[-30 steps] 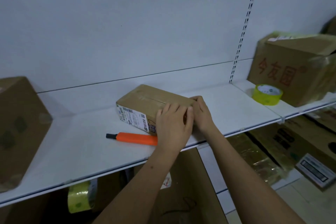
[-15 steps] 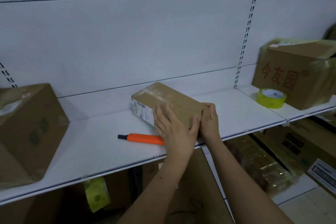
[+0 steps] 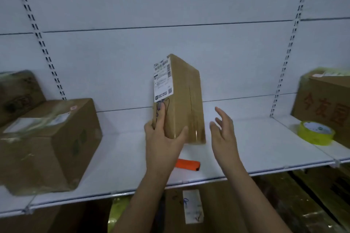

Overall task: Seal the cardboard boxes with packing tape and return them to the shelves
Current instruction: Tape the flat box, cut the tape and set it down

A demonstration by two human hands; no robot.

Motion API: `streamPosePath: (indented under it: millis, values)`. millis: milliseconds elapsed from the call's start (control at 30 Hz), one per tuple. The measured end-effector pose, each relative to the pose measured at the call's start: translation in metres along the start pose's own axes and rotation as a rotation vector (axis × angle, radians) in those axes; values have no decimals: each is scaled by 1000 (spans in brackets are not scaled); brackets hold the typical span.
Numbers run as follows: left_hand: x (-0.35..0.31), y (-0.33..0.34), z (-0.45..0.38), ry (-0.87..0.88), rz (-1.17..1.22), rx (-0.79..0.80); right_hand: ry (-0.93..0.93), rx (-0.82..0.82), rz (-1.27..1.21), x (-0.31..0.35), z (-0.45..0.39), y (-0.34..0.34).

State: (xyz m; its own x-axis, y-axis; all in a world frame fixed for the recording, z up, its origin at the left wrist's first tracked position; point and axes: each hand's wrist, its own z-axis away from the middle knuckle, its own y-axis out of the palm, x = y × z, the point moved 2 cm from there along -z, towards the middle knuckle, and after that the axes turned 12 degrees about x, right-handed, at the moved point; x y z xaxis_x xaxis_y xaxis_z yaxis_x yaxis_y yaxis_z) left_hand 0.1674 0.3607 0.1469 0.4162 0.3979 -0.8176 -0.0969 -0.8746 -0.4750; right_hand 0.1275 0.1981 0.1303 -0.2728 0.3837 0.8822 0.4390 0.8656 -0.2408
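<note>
A small brown cardboard box (image 3: 181, 100) with a white shipping label on its left face is held upright above the white shelf (image 3: 255, 147). My left hand (image 3: 162, 138) grips its lower end, thumb on the taped front, fingers on the label side. My right hand (image 3: 223, 132) hovers just right of the box with fingers spread, touching nothing. A yellow tape roll (image 3: 315, 133) lies on the shelf at the far right.
An orange utility knife (image 3: 187, 164) lies on the shelf below the box, partly hidden by my left wrist. Taped cardboard boxes (image 3: 47, 143) stand at the left, a large printed box (image 3: 325, 108) at the right. More boxes fill the lower shelf.
The box lay flat on the shelf under both hands; now my left hand has lifted it and stood it on end. My right hand has let go and moved off to the right.
</note>
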Motion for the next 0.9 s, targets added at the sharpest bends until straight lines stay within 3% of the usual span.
streamPosePath:
  millis: [167, 267, 400, 433, 500, 567, 667, 900]
  values:
    - [28, -66, 18, 33, -434, -259, -47, 525, -291, 40, -3, 85]
    - [51, -102, 30, -67, -570, -282, -15, 692, -334, 43, -2, 134]
    - [80, -157, 43, -48, -509, 181, -82, 694, -79, 47, 3, 178]
    - [79, -173, 49, 35, -556, 154, -85, 682, -49, 45, 4, 184]
    - [76, -208, 57, 195, -721, -128, -97, 722, -5, 40, 4, 192]
    - [83, -238, 54, 123, -898, -319, -74, 793, 50, 37, 3, 195]
    - [120, -256, 38, -110, -921, -243, -69, 758, 110, 32, 2, 199]
    - [143, -245, 28, -61, -821, -330, -169, 731, 85, 35, 5, 228]
